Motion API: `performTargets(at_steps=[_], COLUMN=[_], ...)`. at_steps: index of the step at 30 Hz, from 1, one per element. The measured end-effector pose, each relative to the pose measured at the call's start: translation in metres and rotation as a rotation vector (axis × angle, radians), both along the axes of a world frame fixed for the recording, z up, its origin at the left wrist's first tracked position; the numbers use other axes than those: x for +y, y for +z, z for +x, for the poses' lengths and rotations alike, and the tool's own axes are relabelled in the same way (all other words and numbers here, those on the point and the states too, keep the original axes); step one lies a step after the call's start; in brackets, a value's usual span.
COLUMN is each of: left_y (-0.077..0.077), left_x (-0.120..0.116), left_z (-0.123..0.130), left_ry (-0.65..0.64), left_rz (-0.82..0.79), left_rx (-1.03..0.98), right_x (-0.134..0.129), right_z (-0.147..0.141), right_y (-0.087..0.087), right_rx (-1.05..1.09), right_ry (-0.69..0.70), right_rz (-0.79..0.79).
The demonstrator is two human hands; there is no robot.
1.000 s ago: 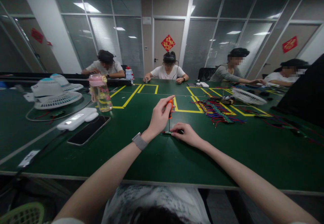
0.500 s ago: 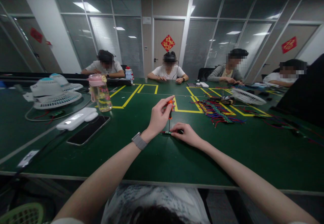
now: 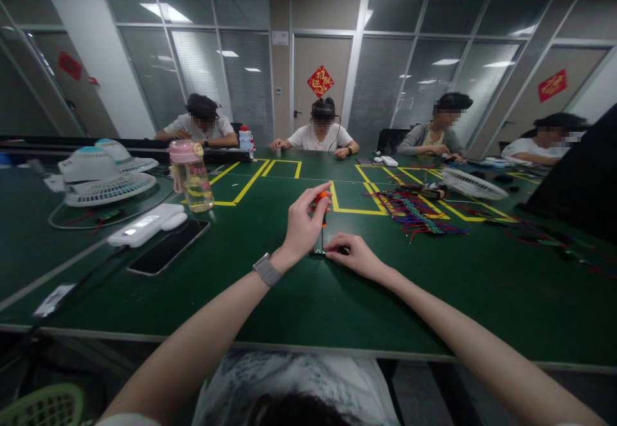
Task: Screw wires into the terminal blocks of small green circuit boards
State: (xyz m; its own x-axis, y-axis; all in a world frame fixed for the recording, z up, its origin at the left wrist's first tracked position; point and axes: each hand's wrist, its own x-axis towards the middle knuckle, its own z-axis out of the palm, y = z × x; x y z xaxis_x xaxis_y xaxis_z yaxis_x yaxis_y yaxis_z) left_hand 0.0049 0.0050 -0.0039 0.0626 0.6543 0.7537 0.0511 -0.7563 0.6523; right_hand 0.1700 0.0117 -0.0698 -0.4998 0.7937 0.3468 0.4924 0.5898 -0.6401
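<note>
My left hand (image 3: 303,223), with a grey watch at the wrist, grips an orange and black screwdriver (image 3: 323,221) by its handle. The screwdriver stands upright, its tip down at a small green circuit board (image 3: 318,252) on the green table (image 3: 289,310). To the right, my right hand (image 3: 355,254) pinches the board's right end between thumb and fingers. Something dark shows under its curled fingers, too small to make out.
A phone (image 3: 168,247), a white power strip (image 3: 144,225), a pink-lidded bottle (image 3: 191,178) and white fans (image 3: 108,178) stand left. Wired boards (image 3: 417,213) lie right, near another fan (image 3: 473,184). Several people sit across the table.
My left fingers have shifted slightly around the screwdriver handle. My right hand stays in place. Across the table, one person's hand has moved outward to the left.
</note>
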Motion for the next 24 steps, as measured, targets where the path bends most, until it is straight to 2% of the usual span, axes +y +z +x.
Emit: performTargets(at_steps=[5, 11, 17, 19, 22, 24], left_y=[0.0025, 0.0016, 0.0057, 0.0053, 0.0023, 0.0014], left_x=[-0.0014, 0.0005, -0.0043, -0.0035, 0.0001, 0.0017], left_z=[-0.0027, -0.0009, -0.0034, -0.0034, -0.0021, -0.0015], left_ry=[0.173, -0.050, 0.189, 0.154, -0.007, -0.033], left_rz=[0.081, -0.013, 0.096, 0.078, 0.016, 0.003], left_rx=[0.102, 0.017, 0.109, 0.108, 0.057, 0.034], right_x=[-0.0012, -0.0018, -0.0016, -0.0018, -0.0016, -0.0011], right_z=[-0.0005, -0.0001, 0.0001, -0.0001, -0.0003, -0.0002], right_y=[0.0011, 0.0015, 0.0017, 0.0023, 0.0025, 0.0018], right_rx=[-0.001, 0.005, 0.008, 0.006, 0.007, 0.003], right_ry=[-0.005, 0.002, 0.001, 0.002, 0.002, 0.004], right_rz=[0.004, 0.003, -0.002, -0.008, -0.009, -0.002])
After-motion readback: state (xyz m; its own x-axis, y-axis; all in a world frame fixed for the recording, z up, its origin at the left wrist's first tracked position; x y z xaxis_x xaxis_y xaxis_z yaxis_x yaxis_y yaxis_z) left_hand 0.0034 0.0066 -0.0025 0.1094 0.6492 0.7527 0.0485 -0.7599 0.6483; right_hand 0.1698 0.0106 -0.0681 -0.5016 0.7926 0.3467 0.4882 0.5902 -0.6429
